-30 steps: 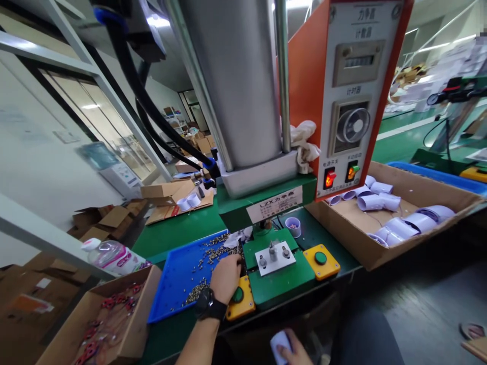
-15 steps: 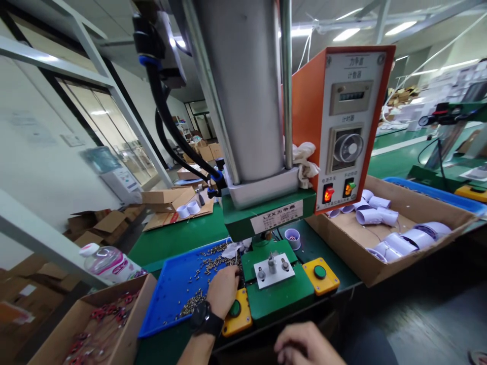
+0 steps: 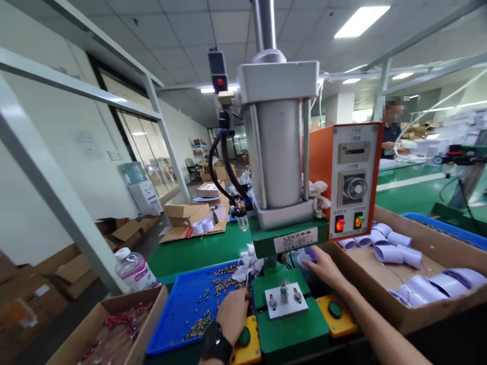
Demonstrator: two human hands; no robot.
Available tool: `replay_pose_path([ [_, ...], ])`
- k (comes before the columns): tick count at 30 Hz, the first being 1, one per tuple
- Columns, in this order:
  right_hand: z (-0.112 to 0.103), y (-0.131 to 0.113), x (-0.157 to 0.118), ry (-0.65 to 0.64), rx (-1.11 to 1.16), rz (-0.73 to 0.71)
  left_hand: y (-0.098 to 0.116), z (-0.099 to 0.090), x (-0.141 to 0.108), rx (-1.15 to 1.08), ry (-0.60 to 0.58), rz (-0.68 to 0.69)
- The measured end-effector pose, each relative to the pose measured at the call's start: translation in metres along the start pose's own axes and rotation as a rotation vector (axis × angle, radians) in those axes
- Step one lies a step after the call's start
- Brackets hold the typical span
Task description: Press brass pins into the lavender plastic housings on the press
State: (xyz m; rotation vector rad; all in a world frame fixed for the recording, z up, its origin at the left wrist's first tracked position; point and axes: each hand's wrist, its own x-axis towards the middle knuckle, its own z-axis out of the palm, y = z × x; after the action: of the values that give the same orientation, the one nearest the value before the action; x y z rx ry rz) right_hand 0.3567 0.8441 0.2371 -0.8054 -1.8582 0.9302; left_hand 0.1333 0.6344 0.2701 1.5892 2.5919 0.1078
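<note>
My left hand (image 3: 233, 310), with a black watch on the wrist, is at the right side of a blue tray (image 3: 178, 304) of small metal parts (image 3: 200, 324). Its fingers are curled together at the tray's edge, and whatever they hold is hidden. My right hand (image 3: 322, 264) reaches behind the press base to a small pale purple cup (image 3: 303, 257). Its fingers are at the cup's rim, blurred and partly hidden. Between my hands a metal fixture plate (image 3: 286, 301) with an upright pin lies on the green press base (image 3: 291, 332).
Yellow button boxes (image 3: 337, 315) flank the base. Above it hangs the press cylinder (image 3: 279, 152), beside an orange control box (image 3: 353, 177). A carton (image 3: 395, 314) of white tube pieces is right; a carton (image 3: 152, 314) of red wired parts is left. A person (image 3: 391, 126) is behind.
My right hand has moved from the front of the bench forward to the small cup. The left hand stays by the tray's right side. The view has tilted up.
</note>
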Motion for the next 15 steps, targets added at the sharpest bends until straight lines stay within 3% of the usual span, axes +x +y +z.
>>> replay_pose_path([
  [5, -0.009, -0.037, -0.034, 0.122, 0.155, 0.041, 0.002, 0.002, -0.002, -0.011, -0.023, -0.014],
  [10, 0.018, -0.068, -0.051, 0.023, 0.414, 0.049, 0.002, 0.004, -0.001, -0.009, -0.037, -0.006],
  [15, 0.030, -0.081, -0.045, -0.082, 0.381, -0.071, 0.002, 0.003, -0.003, -0.001, -0.024, -0.005],
])
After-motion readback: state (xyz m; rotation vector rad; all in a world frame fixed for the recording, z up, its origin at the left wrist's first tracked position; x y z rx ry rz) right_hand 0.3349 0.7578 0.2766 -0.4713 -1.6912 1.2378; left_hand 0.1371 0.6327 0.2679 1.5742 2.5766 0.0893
